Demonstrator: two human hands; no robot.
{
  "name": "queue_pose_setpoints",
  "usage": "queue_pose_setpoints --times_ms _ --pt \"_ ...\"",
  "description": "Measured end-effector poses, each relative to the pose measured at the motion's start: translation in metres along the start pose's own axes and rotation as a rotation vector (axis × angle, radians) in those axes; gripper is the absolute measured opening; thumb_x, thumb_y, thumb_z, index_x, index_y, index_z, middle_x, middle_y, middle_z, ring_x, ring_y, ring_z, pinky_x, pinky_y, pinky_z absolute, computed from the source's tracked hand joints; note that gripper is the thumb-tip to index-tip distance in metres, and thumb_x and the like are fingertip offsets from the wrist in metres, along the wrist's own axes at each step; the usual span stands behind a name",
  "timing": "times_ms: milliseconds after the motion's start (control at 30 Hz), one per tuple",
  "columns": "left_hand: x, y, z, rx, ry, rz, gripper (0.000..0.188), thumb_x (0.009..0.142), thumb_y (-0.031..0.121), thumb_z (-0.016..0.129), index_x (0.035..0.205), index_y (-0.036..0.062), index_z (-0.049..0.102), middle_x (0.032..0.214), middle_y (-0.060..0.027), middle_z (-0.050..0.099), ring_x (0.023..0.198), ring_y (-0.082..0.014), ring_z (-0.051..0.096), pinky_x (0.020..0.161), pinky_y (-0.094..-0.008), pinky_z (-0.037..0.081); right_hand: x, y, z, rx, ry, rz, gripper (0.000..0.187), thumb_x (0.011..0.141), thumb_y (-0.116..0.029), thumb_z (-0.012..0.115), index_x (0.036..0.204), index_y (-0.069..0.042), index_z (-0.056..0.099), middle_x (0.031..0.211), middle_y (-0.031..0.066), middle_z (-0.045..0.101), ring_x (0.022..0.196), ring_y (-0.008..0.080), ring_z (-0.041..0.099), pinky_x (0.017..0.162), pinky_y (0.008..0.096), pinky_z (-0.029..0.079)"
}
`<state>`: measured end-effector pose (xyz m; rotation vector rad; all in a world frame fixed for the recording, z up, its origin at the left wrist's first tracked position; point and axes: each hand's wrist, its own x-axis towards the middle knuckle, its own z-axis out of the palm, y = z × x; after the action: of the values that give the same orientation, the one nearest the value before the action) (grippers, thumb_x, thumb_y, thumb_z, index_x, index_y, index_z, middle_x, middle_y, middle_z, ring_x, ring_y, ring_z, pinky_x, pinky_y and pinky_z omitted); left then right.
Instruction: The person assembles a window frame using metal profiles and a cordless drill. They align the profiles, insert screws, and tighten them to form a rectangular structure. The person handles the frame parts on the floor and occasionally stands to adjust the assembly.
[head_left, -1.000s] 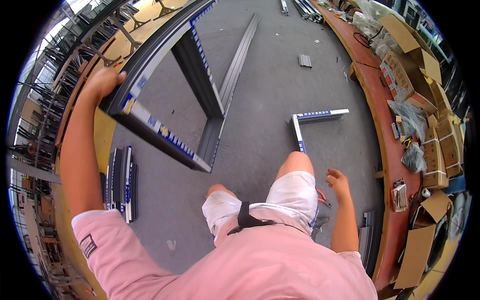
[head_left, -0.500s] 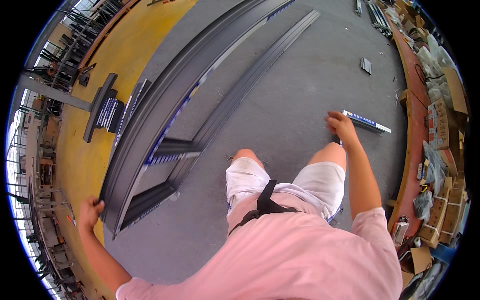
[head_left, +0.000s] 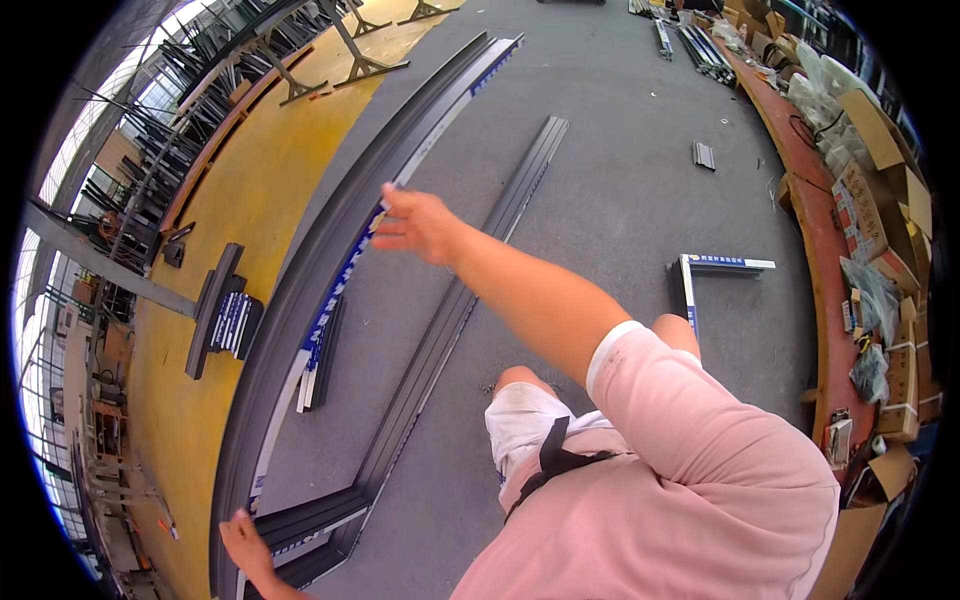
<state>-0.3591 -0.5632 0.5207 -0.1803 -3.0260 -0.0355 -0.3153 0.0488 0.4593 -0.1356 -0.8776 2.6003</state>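
A long dark grey metal frame [head_left: 300, 255] runs from the lower left to the upper middle, with strips of blue-and-white film along its inner edge. Low on this frame, by a crosspiece [head_left: 315, 515], my left hand [head_left: 246, 548] is closed on the near rail. My right arm stretches across to the left. At its end my right hand [head_left: 420, 222] has its fingers apart, at the filmed edge of the same rail; whether they touch it is hard to tell. The frame's other long rail [head_left: 470, 285] lies to the right, on the grey floor.
A short L-shaped piece of profile [head_left: 725, 264] lies by my right knee. Short profiles [head_left: 232, 322] are stacked on the left, over the yellow floor. A red-brown bench [head_left: 805, 220] with cardboard boxes [head_left: 900, 370] lines the right. Metal stands [head_left: 365, 68] are at the far left.
My right hand has swung from beside my right knee across to the frame's left rail. My left hand has shifted from the rail's outer side to its inner side, near the crosspiece.
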Motion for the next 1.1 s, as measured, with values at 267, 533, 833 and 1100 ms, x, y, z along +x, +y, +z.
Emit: queue_pose_setpoints --times_ms 267,533,833,1100 --pt "-0.010 0.108 0.015 0.044 0.425 0.250 0.042 0.083 0.021 0.074 0.115 -0.0017 0.060 0.103 -0.0173 0.055 0.102 -0.0384 0.054 0.088 -0.0467 0.044 -0.016 0.115 0.075 -0.309 0.119 0.091 0.029 0.101 -0.025 0.054 0.114 0.000 0.048 0.094 0.0126 0.061 0.068 0.0227 0.065 0.060 0.0344 0.060" --pt "-0.020 0.122 0.015 0.129 0.406 0.411 0.025 0.083 0.008 0.069 0.103 -0.0002 0.056 0.096 -0.0181 0.051 0.094 -0.0399 0.052 0.079 -0.0480 0.041 -0.113 0.189 0.110 -0.509 -0.513 0.467 0.041 0.096 -0.019 0.059 0.131 0.000 0.047 0.117 0.0121 0.060 0.085 0.0192 0.066 0.072 0.0356 0.056" --pt "0.005 -0.120 0.033 0.379 0.445 0.063 0.037 0.088 0.013 0.066 0.120 -0.0020 0.054 0.100 -0.0218 0.051 0.094 -0.0422 0.054 0.077 -0.0497 0.044 -0.188 0.031 -0.166 -1.034 0.045 0.543 0.042 0.094 -0.024 0.061 0.130 -0.003 0.060 0.120 0.0122 0.067 0.097 0.0210 0.068 0.087 0.0345 0.054" --pt "-0.004 -0.072 0.043 0.488 0.554 -0.271 0.033 0.084 0.031 0.064 0.098 0.0006 0.065 0.095 -0.0247 0.066 0.087 -0.0422 0.066 0.073 -0.0594 0.052 -0.486 -0.073 -0.417 -1.067 1.418 0.276 0.039 0.083 -0.010 0.063 0.121 -0.001 0.065 0.100 0.0138 0.071 0.081 0.0200 0.067 0.072 0.0327 0.054"
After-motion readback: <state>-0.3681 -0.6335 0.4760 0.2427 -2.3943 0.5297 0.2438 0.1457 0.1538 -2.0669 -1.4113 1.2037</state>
